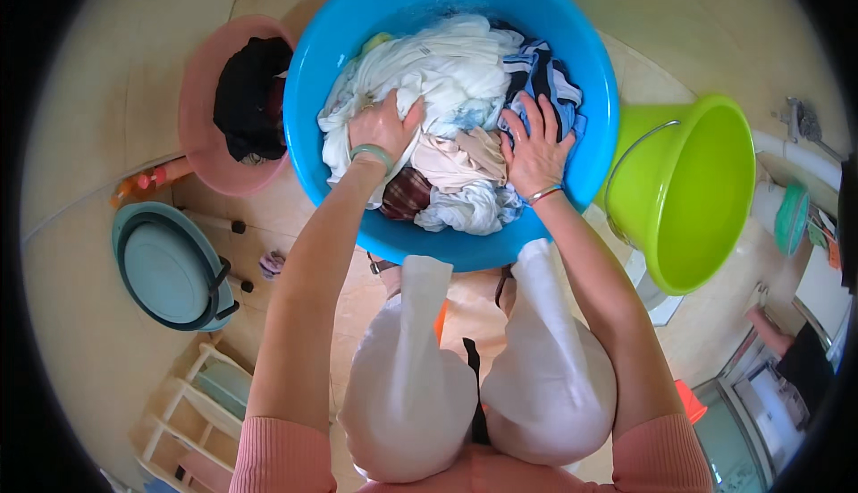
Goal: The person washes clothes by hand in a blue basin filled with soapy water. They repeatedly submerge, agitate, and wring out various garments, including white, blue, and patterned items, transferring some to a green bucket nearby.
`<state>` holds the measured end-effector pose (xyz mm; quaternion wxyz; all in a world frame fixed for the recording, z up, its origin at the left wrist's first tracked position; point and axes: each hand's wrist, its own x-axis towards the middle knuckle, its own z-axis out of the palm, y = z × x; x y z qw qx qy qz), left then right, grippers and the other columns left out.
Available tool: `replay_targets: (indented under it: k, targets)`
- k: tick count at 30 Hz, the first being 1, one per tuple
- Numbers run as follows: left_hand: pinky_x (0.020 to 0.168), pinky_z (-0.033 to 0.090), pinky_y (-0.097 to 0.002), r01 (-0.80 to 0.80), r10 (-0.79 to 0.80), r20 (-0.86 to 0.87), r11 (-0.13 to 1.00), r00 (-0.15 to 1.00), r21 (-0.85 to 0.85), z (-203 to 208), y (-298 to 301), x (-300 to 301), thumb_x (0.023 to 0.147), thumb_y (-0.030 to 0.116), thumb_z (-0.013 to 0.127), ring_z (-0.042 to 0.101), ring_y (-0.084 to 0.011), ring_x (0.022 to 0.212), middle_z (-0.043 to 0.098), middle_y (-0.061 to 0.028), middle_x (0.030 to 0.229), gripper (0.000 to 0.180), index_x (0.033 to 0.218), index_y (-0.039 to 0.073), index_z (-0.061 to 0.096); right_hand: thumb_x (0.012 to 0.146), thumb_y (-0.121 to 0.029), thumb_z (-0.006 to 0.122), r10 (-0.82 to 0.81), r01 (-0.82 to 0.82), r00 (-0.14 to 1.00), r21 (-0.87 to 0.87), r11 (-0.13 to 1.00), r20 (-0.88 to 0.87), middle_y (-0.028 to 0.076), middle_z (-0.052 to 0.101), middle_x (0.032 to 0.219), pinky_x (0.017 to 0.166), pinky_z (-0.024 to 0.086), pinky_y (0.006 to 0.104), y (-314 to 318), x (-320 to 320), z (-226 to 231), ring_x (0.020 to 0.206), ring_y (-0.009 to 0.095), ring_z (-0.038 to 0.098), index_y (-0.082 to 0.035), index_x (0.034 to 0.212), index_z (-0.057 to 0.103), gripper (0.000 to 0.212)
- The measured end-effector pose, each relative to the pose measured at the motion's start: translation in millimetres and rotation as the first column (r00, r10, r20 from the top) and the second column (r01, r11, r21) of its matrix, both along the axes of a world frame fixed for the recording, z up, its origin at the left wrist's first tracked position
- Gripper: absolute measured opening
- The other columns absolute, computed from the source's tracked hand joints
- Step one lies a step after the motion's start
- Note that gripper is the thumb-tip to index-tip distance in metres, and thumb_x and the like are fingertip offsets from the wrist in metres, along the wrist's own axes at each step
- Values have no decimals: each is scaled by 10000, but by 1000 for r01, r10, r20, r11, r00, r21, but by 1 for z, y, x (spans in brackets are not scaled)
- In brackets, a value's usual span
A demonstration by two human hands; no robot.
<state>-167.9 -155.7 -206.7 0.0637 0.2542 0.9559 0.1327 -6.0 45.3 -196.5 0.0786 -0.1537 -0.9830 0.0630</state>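
A big blue basin in front of my knees holds a heap of wet laundry. On the left of the heap my left hand, with a pale green bangle at the wrist, is closed in a white garment, its fingertips sunk in the folds. My right hand lies with fingers spread on a blue and dark striped garment at the right. Between the hands are a pale beige cloth, a dark red checked cloth and a bunched white cloth.
A pink basin with dark clothes stands left of the blue one. A lime green bucket stands at the right. Grey-blue basins and a cream rack are at the left. Far right, a person's arm shows.
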Motion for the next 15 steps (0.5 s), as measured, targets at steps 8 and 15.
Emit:
replay_targets:
  k: [8, 15]
  targets:
    - [723, 520, -491, -73, 85, 232, 995, 969, -61, 28, 4, 0, 901, 566, 504, 666, -407, 783, 677, -252, 809, 584, 1069, 33, 675, 833, -276, 664, -8, 8, 1000, -30, 1000, 0, -18, 403, 1465, 969, 256, 595, 2, -4, 4, 1387, 240, 318, -265, 1138, 613, 310]
    - [753, 514, -485, 235, -107, 492, 950, 864, -206, 56, -22, 25, 906, 570, 437, 661, -405, 830, 684, -237, 850, 599, 944, 22, 676, 829, -271, 668, -6, 6, 1000, -47, 999, -2, -13, 417, 1454, 1002, 230, 599, -1, -3, 4, 1391, 246, 319, -262, 1144, 612, 320]
